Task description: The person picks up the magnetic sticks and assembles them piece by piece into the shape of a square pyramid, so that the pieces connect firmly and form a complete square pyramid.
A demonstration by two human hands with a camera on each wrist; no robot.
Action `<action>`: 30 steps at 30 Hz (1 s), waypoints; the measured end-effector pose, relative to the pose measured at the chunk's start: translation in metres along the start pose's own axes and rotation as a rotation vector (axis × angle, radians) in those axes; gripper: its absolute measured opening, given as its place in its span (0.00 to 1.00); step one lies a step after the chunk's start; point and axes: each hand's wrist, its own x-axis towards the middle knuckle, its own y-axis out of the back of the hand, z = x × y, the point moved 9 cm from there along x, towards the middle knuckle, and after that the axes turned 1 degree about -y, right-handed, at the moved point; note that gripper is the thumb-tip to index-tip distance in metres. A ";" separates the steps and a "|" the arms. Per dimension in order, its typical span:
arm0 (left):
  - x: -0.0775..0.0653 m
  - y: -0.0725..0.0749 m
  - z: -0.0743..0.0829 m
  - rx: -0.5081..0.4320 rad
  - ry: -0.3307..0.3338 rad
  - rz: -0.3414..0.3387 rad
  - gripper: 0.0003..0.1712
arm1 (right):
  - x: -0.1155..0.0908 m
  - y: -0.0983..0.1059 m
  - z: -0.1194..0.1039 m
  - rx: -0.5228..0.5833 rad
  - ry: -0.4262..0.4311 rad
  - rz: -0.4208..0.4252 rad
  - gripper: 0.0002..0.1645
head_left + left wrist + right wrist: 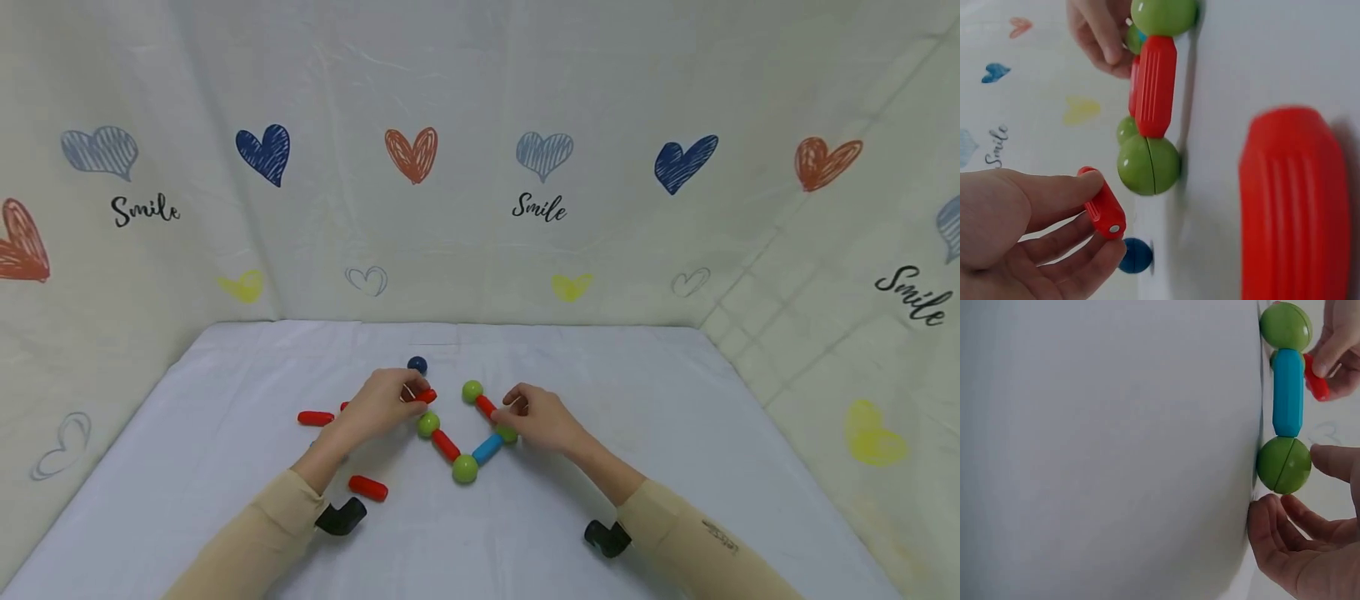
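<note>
My left hand (pixel 390 396) pinches a red magnetic rod (pixel 1105 209) between thumb and fingers, holding it above the table. A silvery dot shows on the rod's end. Close by is a joined chain: a green ball (pixel 428 424), a red rod (pixel 446 446), a second green ball (pixel 465 468), a blue rod (pixel 487 449), a third green ball (pixel 1284 465), another red rod (pixel 485 406) and a far green ball (pixel 472 391). My right hand (pixel 543 419) lies loosely around the third ball, thumb and fingers apart; firm contact cannot be made out.
A dark blue ball (pixel 417 365) lies behind my left hand. Loose red rods lie to the left (pixel 316 418) and nearer the front (pixel 368 487), others partly hidden by the left arm. Black wrist devices (pixel 341 517) hang below both sleeves. A printed cloth wall (pixel 480 275) stands behind the table.
</note>
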 end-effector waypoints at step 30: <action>0.023 -0.036 0.024 -0.025 -0.048 -0.036 0.15 | 0.015 -0.013 -0.011 -0.011 0.067 -0.027 0.22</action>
